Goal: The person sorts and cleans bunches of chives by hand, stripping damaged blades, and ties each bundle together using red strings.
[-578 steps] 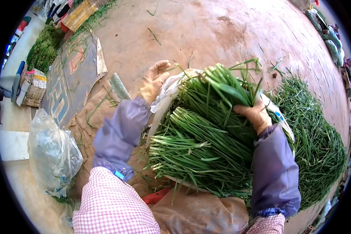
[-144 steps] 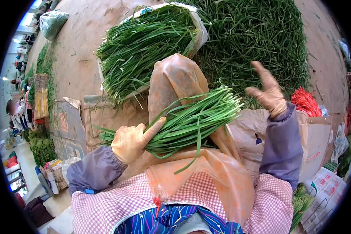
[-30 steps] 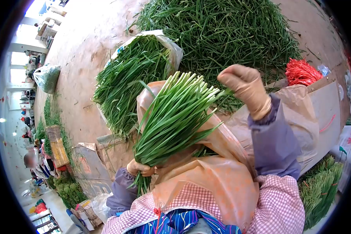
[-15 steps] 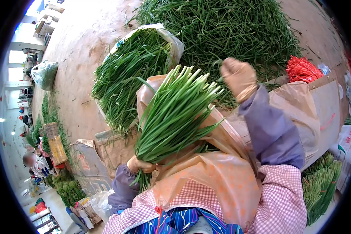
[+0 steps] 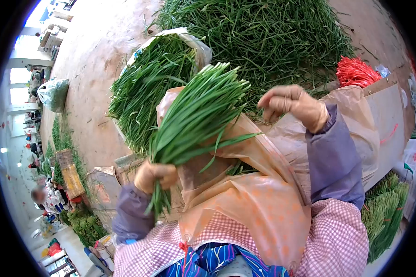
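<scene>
My left hand (image 5: pixel 156 177), in a tan glove, is wrapped round the leafy end of a bunch of garlic chives (image 5: pixel 192 117). The pale cut ends fan out up and to the right, and the leaf tips hang below the fist. Some leaves are smeared by motion. To the right of the bunch and apart from it, my right hand (image 5: pixel 293 107) is raised in its glove, fingers bent and loosely parted, with nothing visible in them. A tan plastic apron (image 5: pixel 245 198) covers my lap beneath the bunch.
An open bag of garlic chives (image 5: pixel 145 87) stands at the left, before a big loose heap (image 5: pixel 259 41). Red ties (image 5: pixel 357 72) lie at the right, near cardboard (image 5: pixel 388 117). Tied bunches (image 5: pixel 386 221) lie lower right. Another person (image 5: pixel 48 197) is at the far left.
My left hand has lifted the bunch a little up and left, tilting it. My right hand has moved slightly right and down, its fist loosening.
</scene>
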